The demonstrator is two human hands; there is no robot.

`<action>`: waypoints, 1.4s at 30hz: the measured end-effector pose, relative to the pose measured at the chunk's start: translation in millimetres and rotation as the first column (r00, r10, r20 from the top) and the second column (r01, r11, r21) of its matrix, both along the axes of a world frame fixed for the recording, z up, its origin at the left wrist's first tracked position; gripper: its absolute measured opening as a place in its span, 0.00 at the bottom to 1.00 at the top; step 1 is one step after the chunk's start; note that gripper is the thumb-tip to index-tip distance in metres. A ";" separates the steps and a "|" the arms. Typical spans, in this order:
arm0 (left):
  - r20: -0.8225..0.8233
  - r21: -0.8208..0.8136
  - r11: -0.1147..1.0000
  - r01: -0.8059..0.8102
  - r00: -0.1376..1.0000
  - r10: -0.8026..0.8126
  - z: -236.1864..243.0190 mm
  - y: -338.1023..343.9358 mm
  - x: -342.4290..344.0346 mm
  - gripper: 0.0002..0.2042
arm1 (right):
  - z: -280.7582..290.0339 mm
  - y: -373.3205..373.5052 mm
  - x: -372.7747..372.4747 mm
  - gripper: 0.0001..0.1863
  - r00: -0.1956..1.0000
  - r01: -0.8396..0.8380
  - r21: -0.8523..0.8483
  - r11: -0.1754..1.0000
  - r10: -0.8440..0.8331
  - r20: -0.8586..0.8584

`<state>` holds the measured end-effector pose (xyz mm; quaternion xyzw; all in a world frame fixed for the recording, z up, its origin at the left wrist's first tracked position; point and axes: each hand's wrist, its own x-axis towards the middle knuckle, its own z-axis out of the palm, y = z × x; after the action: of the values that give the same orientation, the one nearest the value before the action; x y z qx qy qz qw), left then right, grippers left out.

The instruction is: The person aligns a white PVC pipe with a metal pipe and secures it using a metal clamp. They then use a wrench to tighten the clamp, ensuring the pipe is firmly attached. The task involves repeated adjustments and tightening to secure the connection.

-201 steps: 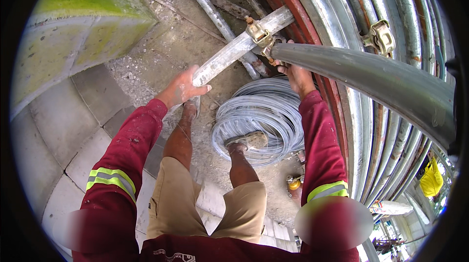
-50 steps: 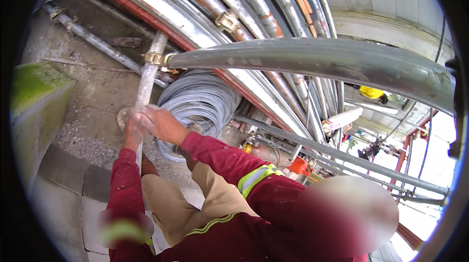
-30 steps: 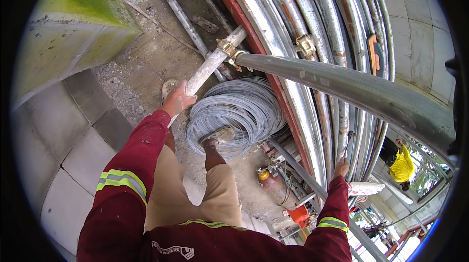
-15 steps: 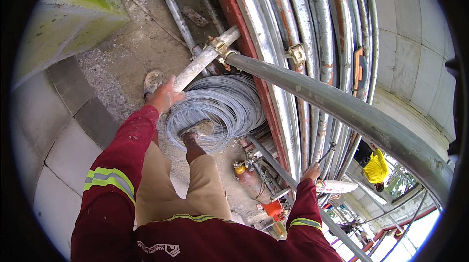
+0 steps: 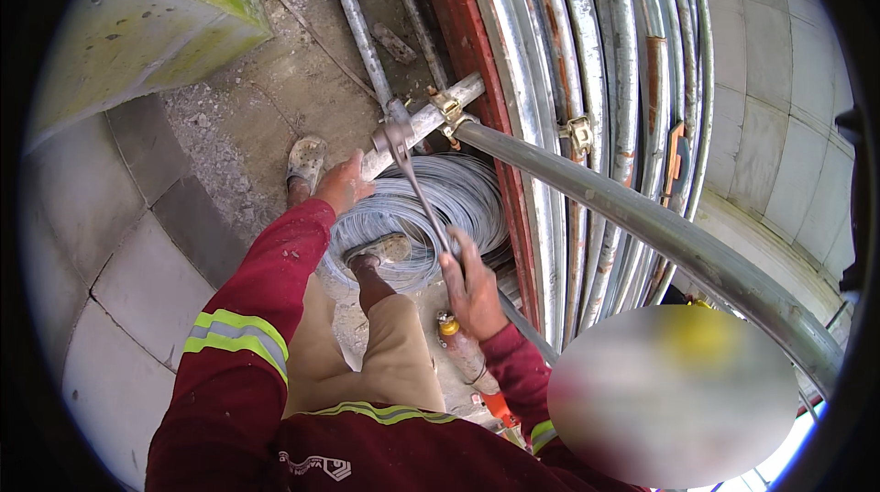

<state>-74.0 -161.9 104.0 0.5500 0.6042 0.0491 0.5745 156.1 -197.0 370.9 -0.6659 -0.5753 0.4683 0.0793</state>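
Observation:
My left hand is closed around the near end of a short, pale-stained pipe. A brass-coloured scaffold clamp joins that pipe to a long grey pipe running to the lower right. In my right hand is the handle of a ratchet wrench. Its head is over the short pipe, between my left hand and the clamp; whether it touches the pipe I cannot tell. Beneath lies a coil of grey wire, with one of my feet in it.
Many long metal pipes are stacked beside a red beam. Another clamp sits on the stack. A mossy concrete block is at upper left. A rusty cylinder with a yellow top lies near my right forearm. A blurred patch covers the lower right.
My right hand has swung left from beside the pipe stack, bringing the ratchet wrench over the short pipe. My left hand still grips the pipe. The view has shifted slightly.

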 end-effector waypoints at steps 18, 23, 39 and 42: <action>0.013 0.004 0.998 -0.056 0.998 0.056 -19.5 -8.7 -8.8 0.35 | -117.2 313.5 -71.0 0.19 0.312 -0.704 -0.282 0.652 0.641 0.701; 0.073 0.029 0.998 -0.057 0.996 0.054 -21.4 -2.4 -1.1 0.37 | -128.1 314.2 -26.0 0.17 0.142 -0.579 -0.627 0.521 0.821 0.552; 0.013 -0.005 0.999 0.047 0.999 -0.046 -13.6 8.4 -20.6 0.37 | -142.5 286.1 -45.1 0.17 0.397 -0.539 -0.485 0.688 0.716 0.575; 0.016 -0.045 0.997 0.068 0.998 -0.068 -6.8 18.2 -12.6 0.37 | -115.1 242.4 -44.8 0.19 0.693 -0.467 -0.136 0.874 0.457 0.557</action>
<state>-86.6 -143.7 97.1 0.5567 0.5820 0.0196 0.5925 111.3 45.4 255.8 -0.6083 -0.7242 0.2459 -0.2122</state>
